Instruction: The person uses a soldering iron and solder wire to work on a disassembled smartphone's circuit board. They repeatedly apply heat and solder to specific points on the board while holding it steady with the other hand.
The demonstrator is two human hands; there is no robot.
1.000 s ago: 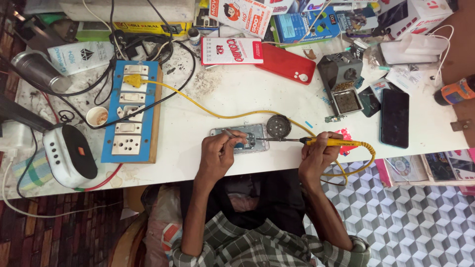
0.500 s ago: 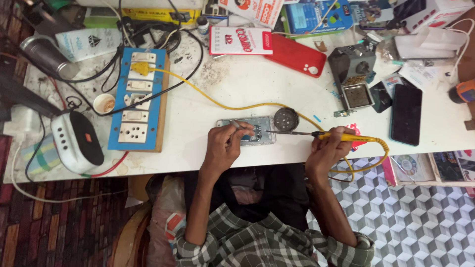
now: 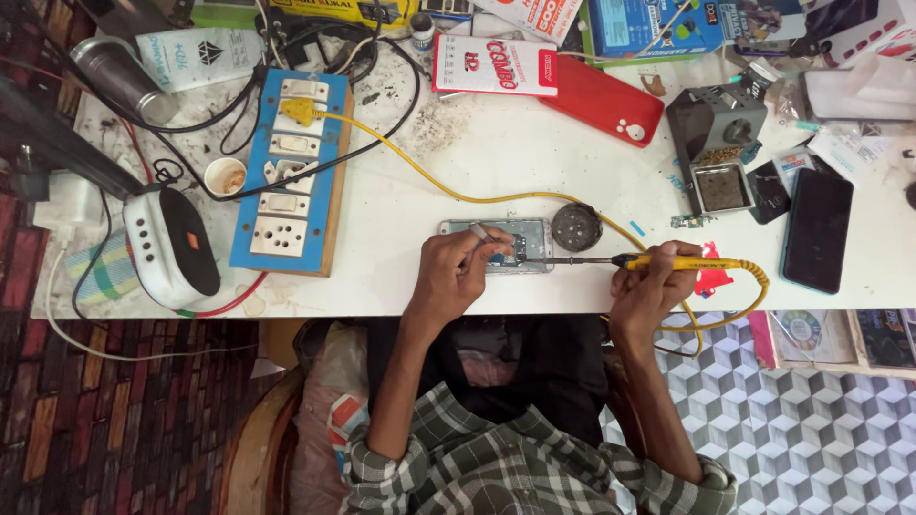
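Note:
An opened phone (image 3: 528,238) lies flat on the white table (image 3: 458,162) near its front edge. My left hand (image 3: 456,272) rests on the phone's left part and pinches metal tweezers (image 3: 482,232) whose tips point into it. My right hand (image 3: 647,286) grips a yellow-handled soldering iron (image 3: 668,261); its thin metal tip reaches left to the phone's right end. The iron's yellow cable (image 3: 420,172) runs across the table to a plug in the blue socket board (image 3: 286,172).
A round dark tin (image 3: 576,226) sits just behind the phone. A red phone (image 3: 601,100), a black phone (image 3: 817,229), a grey soldering stand (image 3: 718,143), a small white speaker (image 3: 170,243), boxes and cables crowd the back and sides.
The view has shifted slightly; my hands stay on the phone, with the iron tip still at its right end and the tweezers held over its left part.

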